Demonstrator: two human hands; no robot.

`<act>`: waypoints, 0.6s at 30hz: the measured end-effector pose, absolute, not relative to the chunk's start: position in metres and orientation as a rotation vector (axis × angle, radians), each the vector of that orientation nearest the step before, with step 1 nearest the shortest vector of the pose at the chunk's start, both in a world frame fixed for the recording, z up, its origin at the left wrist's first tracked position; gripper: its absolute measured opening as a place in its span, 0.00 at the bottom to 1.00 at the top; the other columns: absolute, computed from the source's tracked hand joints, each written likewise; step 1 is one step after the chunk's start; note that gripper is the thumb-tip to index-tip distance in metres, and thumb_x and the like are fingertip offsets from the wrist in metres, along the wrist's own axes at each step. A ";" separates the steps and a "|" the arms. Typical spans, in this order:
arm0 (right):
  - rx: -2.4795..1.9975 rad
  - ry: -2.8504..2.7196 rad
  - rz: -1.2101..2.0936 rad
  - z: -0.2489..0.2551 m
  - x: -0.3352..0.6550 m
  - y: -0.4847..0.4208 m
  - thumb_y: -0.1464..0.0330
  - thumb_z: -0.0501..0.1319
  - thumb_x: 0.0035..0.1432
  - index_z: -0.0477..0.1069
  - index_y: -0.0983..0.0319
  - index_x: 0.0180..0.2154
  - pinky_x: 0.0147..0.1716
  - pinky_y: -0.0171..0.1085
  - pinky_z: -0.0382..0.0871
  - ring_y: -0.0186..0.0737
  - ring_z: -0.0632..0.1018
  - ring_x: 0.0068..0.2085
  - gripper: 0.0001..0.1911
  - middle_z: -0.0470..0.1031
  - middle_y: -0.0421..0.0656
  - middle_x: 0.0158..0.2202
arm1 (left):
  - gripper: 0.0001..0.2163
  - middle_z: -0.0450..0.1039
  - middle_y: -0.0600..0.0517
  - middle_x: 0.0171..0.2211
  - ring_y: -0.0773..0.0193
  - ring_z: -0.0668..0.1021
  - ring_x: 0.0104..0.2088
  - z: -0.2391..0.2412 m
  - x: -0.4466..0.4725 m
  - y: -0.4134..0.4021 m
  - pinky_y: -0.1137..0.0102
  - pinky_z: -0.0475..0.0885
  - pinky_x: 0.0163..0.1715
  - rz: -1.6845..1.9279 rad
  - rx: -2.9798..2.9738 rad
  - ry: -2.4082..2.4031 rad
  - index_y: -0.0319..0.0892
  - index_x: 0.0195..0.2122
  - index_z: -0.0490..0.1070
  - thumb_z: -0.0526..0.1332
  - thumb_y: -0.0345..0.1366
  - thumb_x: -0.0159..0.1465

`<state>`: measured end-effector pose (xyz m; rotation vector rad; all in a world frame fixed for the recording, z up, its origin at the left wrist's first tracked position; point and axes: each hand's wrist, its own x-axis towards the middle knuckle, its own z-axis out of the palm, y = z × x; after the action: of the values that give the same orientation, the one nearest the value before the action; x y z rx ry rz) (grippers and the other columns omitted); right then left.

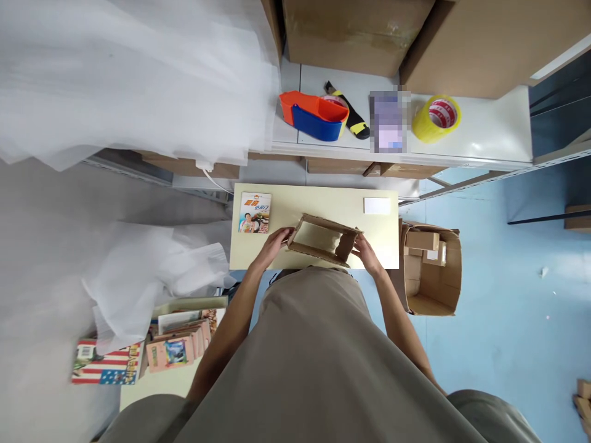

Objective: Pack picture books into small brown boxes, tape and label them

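Note:
Between my hands is a small cardboard box frame [315, 251], open through the middle so that the pale table [314, 197] shows inside it. My left hand [276, 242] grips its left end, fingers closed on the cardboard. At the right end my right hand [366, 251] holds the edge near a torn-looking flap. On the table left of the box lies a book [255, 213] with a picture cover. A small white card or label stack [377, 205] lies at the table's back right.
A shelf [494, 132] behind holds an orange-and-blue tape dispenser [316, 117], a utility knife [353, 117] and yellow tape [436, 120]. White wrapping sheets [138, 80] hang at left. Books [170, 352] lie lower left; an open carton [429, 295] stands right.

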<state>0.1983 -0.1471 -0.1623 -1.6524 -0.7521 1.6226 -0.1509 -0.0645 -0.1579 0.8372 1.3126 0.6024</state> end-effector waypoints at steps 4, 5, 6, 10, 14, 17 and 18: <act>-1.687 -0.755 1.559 -0.150 0.184 -0.141 0.40 0.65 0.66 0.70 0.48 0.74 0.75 0.65 0.67 0.58 0.71 0.77 0.41 0.71 0.44 0.76 | 0.41 0.81 0.38 0.61 0.47 0.83 0.61 -0.149 -0.147 -0.069 0.56 0.80 0.58 0.640 0.847 1.286 0.44 0.62 0.77 0.69 0.72 0.59; -1.693 -0.756 1.543 -0.147 0.182 -0.139 0.39 0.66 0.66 0.71 0.48 0.73 0.76 0.64 0.65 0.57 0.69 0.78 0.41 0.69 0.43 0.77 | 0.42 0.82 0.39 0.60 0.48 0.84 0.59 -0.148 -0.146 -0.068 0.57 0.80 0.56 0.641 0.864 1.300 0.45 0.62 0.76 0.71 0.72 0.58; -1.692 -0.758 1.531 -0.144 0.181 -0.136 0.38 0.67 0.65 0.72 0.48 0.72 0.77 0.63 0.64 0.57 0.68 0.79 0.41 0.68 0.42 0.78 | 0.42 0.83 0.40 0.57 0.50 0.84 0.56 -0.147 -0.145 -0.067 0.58 0.81 0.54 0.640 0.881 1.316 0.45 0.62 0.76 0.72 0.71 0.57; -1.619 -0.832 1.492 -0.133 0.179 -0.125 0.38 0.71 0.62 0.74 0.51 0.71 0.78 0.61 0.64 0.58 0.69 0.78 0.43 0.71 0.45 0.77 | 0.41 0.84 0.41 0.50 0.50 0.85 0.50 -0.149 -0.144 -0.063 0.59 0.81 0.50 0.644 0.924 1.339 0.42 0.59 0.77 0.73 0.69 0.56; -1.554 -0.894 1.421 -0.131 0.174 -0.116 0.40 0.75 0.59 0.77 0.54 0.66 0.73 0.61 0.73 0.62 0.76 0.73 0.42 0.78 0.49 0.71 | 0.38 0.85 0.39 0.52 0.45 0.85 0.54 -0.154 -0.143 -0.060 0.58 0.81 0.51 0.674 0.938 1.436 0.42 0.53 0.80 0.74 0.69 0.55; -1.572 -0.911 1.370 -0.137 0.168 -0.115 0.40 0.76 0.57 0.80 0.55 0.61 0.68 0.62 0.78 0.63 0.81 0.68 0.39 0.82 0.51 0.66 | 0.33 0.86 0.40 0.51 0.46 0.85 0.53 -0.158 -0.142 -0.058 0.59 0.79 0.53 0.676 1.004 1.495 0.43 0.48 0.81 0.71 0.68 0.58; -1.588 -0.912 1.355 -0.140 0.167 -0.115 0.40 0.76 0.57 0.80 0.56 0.60 0.67 0.62 0.79 0.63 0.82 0.66 0.39 0.83 0.51 0.65 | 0.32 0.86 0.40 0.50 0.46 0.85 0.53 -0.160 -0.142 -0.058 0.59 0.79 0.54 0.674 1.037 1.508 0.43 0.47 0.81 0.71 0.68 0.59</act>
<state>0.1666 -0.1153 -0.1404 -1.5875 -0.9122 1.3550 -0.1420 -0.0579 -0.1595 1.0373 1.5078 0.6735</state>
